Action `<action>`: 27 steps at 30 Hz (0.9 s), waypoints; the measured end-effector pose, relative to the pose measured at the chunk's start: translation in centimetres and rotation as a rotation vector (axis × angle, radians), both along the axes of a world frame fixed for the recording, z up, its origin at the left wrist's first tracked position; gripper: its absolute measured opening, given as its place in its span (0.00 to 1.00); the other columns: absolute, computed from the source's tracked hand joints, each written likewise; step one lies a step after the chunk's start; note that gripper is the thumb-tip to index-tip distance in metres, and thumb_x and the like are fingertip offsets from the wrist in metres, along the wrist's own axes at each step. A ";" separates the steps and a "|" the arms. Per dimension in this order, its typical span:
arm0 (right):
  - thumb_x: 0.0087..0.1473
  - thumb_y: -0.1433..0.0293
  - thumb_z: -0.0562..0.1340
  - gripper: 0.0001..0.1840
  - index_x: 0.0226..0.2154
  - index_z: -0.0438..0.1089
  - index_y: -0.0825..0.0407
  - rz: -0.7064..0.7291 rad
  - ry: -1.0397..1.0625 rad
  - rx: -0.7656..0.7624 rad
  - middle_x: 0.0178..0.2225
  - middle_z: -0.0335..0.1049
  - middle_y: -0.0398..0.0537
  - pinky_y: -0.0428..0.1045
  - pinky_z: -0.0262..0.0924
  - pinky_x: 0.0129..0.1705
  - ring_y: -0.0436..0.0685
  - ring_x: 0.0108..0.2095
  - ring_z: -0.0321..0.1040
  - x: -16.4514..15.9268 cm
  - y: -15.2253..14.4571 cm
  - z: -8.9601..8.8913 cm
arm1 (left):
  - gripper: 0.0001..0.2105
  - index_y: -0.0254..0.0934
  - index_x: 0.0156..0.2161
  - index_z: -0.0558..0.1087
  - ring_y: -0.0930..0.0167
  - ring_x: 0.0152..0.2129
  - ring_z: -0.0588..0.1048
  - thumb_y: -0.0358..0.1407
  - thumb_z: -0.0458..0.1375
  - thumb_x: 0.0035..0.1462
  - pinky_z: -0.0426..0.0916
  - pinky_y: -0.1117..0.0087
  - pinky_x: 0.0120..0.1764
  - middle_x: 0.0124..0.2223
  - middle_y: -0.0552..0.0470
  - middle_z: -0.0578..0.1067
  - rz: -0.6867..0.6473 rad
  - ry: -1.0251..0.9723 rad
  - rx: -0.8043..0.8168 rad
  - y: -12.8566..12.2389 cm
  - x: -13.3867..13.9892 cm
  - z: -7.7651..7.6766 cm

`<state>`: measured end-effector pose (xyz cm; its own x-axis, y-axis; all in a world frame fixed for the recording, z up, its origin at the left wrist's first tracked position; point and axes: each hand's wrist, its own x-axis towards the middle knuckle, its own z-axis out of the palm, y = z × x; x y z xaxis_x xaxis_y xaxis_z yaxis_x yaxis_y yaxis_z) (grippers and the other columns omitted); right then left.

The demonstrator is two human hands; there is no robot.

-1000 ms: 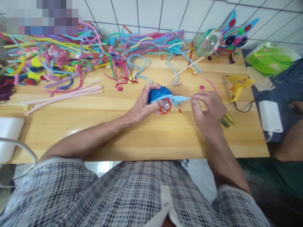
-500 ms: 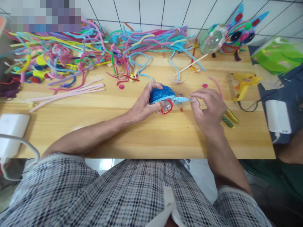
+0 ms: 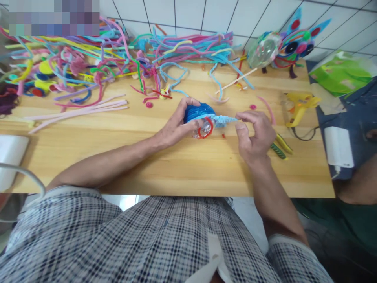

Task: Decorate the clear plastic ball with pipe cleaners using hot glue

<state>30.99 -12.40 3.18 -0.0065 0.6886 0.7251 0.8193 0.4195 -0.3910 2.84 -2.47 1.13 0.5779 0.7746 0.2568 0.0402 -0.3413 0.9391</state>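
Note:
My left hand (image 3: 176, 124) is wrapped round a craft figure with a domed body of dark blue pipe cleaners (image 3: 198, 113). Clear plastic shows beneath the dome, and a red pipe-cleaner ring (image 3: 205, 128) sits on its front side. From the right side of the body sticks out a twisted light blue pipe cleaner (image 3: 224, 119), narrowing to a thin tip. At that tip are the bent forefinger and thumb of my right hand (image 3: 255, 133), closed about its end. Part of the body is hidden by my left fingers.
Green-and-yellow pliers (image 3: 279, 147) lie beside my right wrist, with a yellow glue gun (image 3: 300, 106) beyond. Pale pink pipe cleaners (image 3: 85, 112) and a large colourful heap (image 3: 97, 59) fill the left and back. A decorated animal figure (image 3: 294, 47) stands at the back right.
The light blue twist now shows a longer, more tapered end toward my right fingers. My left hand keeps its hold. The whole view has shifted slightly.

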 end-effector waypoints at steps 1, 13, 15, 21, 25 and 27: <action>0.80 0.50 0.61 0.19 0.53 0.82 0.43 -0.012 0.013 -0.003 0.46 0.87 0.52 0.66 0.82 0.58 0.66 0.48 0.86 0.3 0.2 -0.2 | 0.32 0.47 0.65 0.68 0.55 0.62 0.77 0.62 0.68 0.68 0.75 0.51 0.68 0.67 0.44 0.76 0.002 -0.007 -0.014 0.1 0.0 0.0; 0.76 0.54 0.64 0.13 0.50 0.82 0.41 -0.126 0.067 -0.099 0.47 0.88 0.51 0.61 0.84 0.50 0.64 0.45 0.85 2.1 1.7 -0.7 | 0.33 0.47 0.59 0.68 0.59 0.52 0.77 0.68 0.69 0.64 0.79 0.54 0.57 0.57 0.47 0.76 0.044 -0.021 -0.037 0.1 0.5 0.1; 0.76 0.55 0.63 0.14 0.49 0.82 0.41 -0.131 0.041 -0.116 0.46 0.89 0.51 0.60 0.84 0.50 0.64 0.45 0.86 1.8 1.7 -0.5 | 0.33 0.48 0.59 0.68 0.61 0.48 0.77 0.67 0.70 0.64 0.79 0.56 0.53 0.55 0.47 0.76 0.039 -0.019 -0.031 0.0 0.5 -0.1; 0.76 0.54 0.63 0.17 0.46 0.84 0.45 -0.080 0.068 -0.103 0.42 0.89 0.52 0.61 0.83 0.47 0.64 0.40 0.86 1.5 1.7 -0.7 | 0.32 0.48 0.60 0.67 0.60 0.51 0.78 0.65 0.71 0.64 0.79 0.54 0.56 0.58 0.46 0.77 0.018 -0.005 -0.006 -0.2 0.6 -0.2; 0.75 0.53 0.65 0.14 0.48 0.84 0.42 -0.120 0.118 -0.149 0.44 0.89 0.49 0.61 0.84 0.47 0.64 0.42 0.86 2.7 1.4 -1.2 | 0.33 0.48 0.61 0.68 0.58 0.57 0.78 0.66 0.69 0.66 0.78 0.54 0.61 0.63 0.44 0.77 -0.026 -0.011 -0.052 0.2 0.6 0.1; 0.75 0.53 0.66 0.14 0.49 0.83 0.41 -0.154 0.144 -0.181 0.44 0.88 0.48 0.61 0.84 0.48 0.63 0.42 0.86 3.4 1.3 -1.6 | 0.33 0.47 0.62 0.68 0.57 0.60 0.78 0.68 0.67 0.68 0.76 0.52 0.66 0.64 0.43 0.77 -0.042 -0.016 -0.076 0.5 0.5 0.3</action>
